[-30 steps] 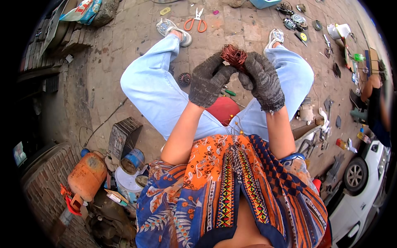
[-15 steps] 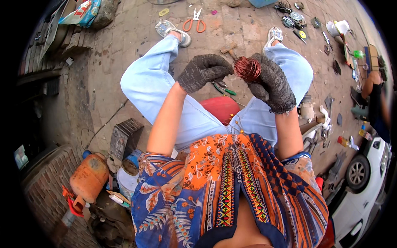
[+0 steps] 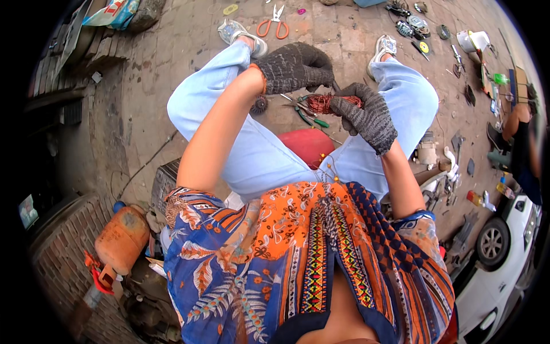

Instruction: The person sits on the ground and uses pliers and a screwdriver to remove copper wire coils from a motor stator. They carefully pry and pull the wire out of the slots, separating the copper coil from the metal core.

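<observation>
Both my hands wear dark grey knitted gloves. A bundle of reddish copper wire (image 3: 319,104) is gripped in my right hand (image 3: 369,117), its loops showing on both sides of the fingers. Just up and left of the bundle, my left hand (image 3: 295,67) is closed with its fingertips turned down; whether a strand lies in them is hidden. Green-handled pliers (image 3: 312,119) lie on the ground below the wire, in front of the red seat (image 3: 309,146) between my legs. A dark, round, ridged part (image 3: 259,104) shows under my left wrist.
Orange-handled scissors (image 3: 274,26) lie beyond my left foot. Motor parts (image 3: 413,24) and a white bucket (image 3: 472,40) are at the far right. An orange gas cylinder (image 3: 122,241) stands left. Another person (image 3: 518,135) and a white car (image 3: 504,252) are on the right.
My left hand has risen away from the wire bundle, with the forearm lifted. My right hand has moved slightly down and turned, and the bundle now lies more sideways. The hammer is now mostly hidden.
</observation>
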`<state>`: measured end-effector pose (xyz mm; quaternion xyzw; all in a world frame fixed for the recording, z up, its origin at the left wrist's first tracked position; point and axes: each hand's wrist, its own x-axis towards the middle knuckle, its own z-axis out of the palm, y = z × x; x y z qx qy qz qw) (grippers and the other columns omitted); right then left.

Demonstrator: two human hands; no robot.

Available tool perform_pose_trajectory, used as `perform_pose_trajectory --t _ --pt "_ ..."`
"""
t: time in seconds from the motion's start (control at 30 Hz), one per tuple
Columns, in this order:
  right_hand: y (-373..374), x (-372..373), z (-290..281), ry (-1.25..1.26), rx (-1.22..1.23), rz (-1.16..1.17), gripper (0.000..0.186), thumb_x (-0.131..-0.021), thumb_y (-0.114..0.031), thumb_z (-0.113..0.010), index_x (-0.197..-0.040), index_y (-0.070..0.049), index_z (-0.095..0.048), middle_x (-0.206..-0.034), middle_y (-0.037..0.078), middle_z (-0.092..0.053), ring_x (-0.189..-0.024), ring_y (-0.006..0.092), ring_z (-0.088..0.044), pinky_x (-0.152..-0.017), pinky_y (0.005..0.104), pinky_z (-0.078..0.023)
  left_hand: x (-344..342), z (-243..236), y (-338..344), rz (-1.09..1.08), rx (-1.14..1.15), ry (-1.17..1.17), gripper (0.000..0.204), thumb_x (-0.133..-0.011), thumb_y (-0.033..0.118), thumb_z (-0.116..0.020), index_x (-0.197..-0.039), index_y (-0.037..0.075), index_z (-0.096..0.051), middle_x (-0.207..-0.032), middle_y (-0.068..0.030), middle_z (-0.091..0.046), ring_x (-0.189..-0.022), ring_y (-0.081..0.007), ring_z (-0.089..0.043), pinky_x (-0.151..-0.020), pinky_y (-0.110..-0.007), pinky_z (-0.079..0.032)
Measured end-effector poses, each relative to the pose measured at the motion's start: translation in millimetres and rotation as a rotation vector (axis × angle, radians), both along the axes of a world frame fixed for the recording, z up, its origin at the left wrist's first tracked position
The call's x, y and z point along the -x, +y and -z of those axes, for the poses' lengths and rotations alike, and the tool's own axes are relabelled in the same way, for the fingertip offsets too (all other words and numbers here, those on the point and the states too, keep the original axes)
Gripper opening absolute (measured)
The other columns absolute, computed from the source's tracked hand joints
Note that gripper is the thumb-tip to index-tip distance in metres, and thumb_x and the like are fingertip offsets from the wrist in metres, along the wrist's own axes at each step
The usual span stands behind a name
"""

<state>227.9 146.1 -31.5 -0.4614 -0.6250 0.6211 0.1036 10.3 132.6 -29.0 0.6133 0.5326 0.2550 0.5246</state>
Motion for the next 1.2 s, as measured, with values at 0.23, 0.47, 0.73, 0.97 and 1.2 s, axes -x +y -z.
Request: perform_pose_trajectory --t 0.23,0.47,0.73,0.97,1.2 --pt "9.3 -6.6 12.7 0.118 0.017 0.235 0.028 -0.083 -0.025 -0.065 -0.090 0.002 -0.059 -0.060 0.004 -0.058 -0.046 0.0081 -0.051 -0.040 0.0230 -0.040 -39.2 -2.7 -54.8 -0.202 -0.342 0.025 0.022 -0.086 0.015 -0.058 -0.100 -0.001 -0.062 -0.079 -0.0112 -0.064 -0.066 -0.0145 -0.060 -0.062 -0.029 -0.048" --pt "2.5 5.1 15.8 0.217 0.035 0.258 0.029 -0.088 -0.026 -0.058 -0.094 0.002 -0.059 -0.067 0.005 -0.060 -0.054 0.0077 -0.054 -0.047 0.0217 -0.042 -70.0 18.5 -75.3 -0.441 -0.214 -0.052 0.022 -0.086 0.013 -0.057 -0.101 -0.002 -0.062 -0.076 -0.0112 -0.065 -0.063 -0.0139 -0.060 -0.059 -0.029 -0.048" --pt "13.1 -8.6 63.7 0.126 -0.948 -0.088 0.019 -0.087 -0.015 -0.053 -0.099 0.000 -0.053 -0.073 0.006 -0.056 -0.054 0.0117 -0.050 -0.047 0.0257 -0.039 -71.7 36.1 -81.6 -0.390 -0.140 -0.179 0.021 -0.087 0.013 -0.053 -0.098 -0.003 -0.062 -0.070 -0.0093 -0.062 -0.059 -0.0129 -0.056 -0.058 -0.028 -0.046" --pt "8.1 -4.9 39.2 0.504 0.168 0.176 0.025 -0.079 -0.005 -0.060 -0.103 -0.001 -0.053 -0.076 0.008 -0.056 -0.052 0.0113 -0.047 -0.046 0.0253 -0.039 -66.4 42.2 -85.3 -0.316 -0.279 -0.029 0.021 -0.087 0.012 -0.052 -0.099 -0.001 -0.063 -0.069 -0.0101 -0.061 -0.059 -0.0146 -0.056 -0.057 -0.030 -0.045" --pt "10.2 -6.8 57.5 0.080 -1.103 -0.098 0.031 -0.072 -0.008 -0.064 -0.101 -0.001 -0.054 -0.082 0.017 -0.056 -0.069 0.0311 -0.058 -0.062 0.0360 -0.047 -60.4 38.3 -88.5 -0.314 -0.317 0.071 0.022 -0.086 0.013 -0.053 -0.100 0.000 -0.063 -0.068 -0.0117 -0.060 -0.059 -0.0175 -0.056 -0.057 -0.031 -0.045"
